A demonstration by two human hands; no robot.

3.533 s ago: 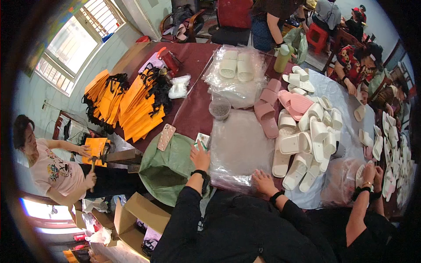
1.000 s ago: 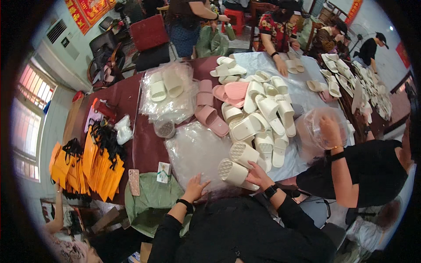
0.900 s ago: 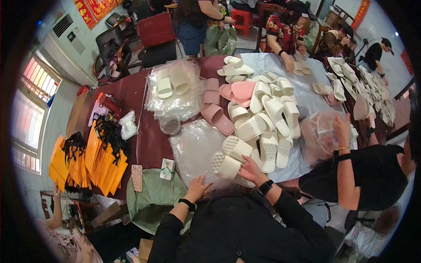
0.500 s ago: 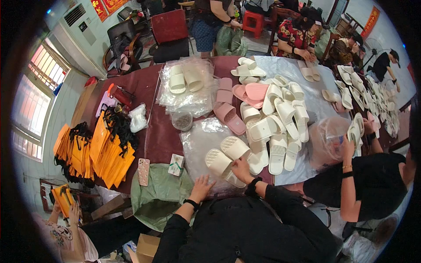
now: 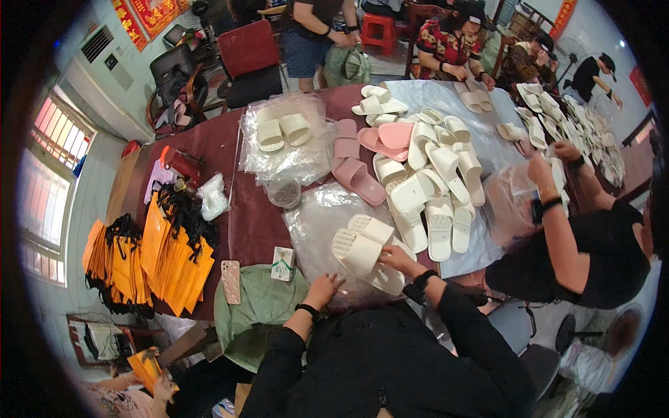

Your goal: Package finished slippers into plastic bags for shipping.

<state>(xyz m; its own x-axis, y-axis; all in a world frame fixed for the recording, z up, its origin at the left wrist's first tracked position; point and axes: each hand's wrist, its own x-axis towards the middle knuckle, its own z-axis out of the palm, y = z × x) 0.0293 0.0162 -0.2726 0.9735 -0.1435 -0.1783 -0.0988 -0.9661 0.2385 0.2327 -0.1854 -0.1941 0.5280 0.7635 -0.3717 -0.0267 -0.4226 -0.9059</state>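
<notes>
A pair of cream-white slippers [image 5: 357, 252] lies tilted over a stack of clear plastic bags [image 5: 310, 221] right in front of me. My right hand [image 5: 401, 260] is closed on the side of this pair, with the fingers on the nearer slipper. At the bags' near left edge rests my left hand [image 5: 325, 290], its fingers apart and touching the plastic, with no slipper in it. Just beyond, a heap of loose cream-white slippers [image 5: 440, 226] spreads to the right. Mauve slippers [image 5: 357, 180] and pink slippers [image 5: 394, 137] lie at the heap's left side.
Another white pair [image 5: 295, 129] sits on more clear bags farther back. A clear tub [image 5: 283, 193], a phone [image 5: 231, 281], a small box [image 5: 283, 264] and a green sack [image 5: 254, 317] are to the left, beside orange bags [image 5: 174, 254]. A co-worker's arm [image 5: 563, 237] reaches in at right.
My right hand has shifted slightly right with the slipper pair, which is more tilted now. My left hand's fingers have drawn in a little at the bag edge. The whole view has turned slightly.
</notes>
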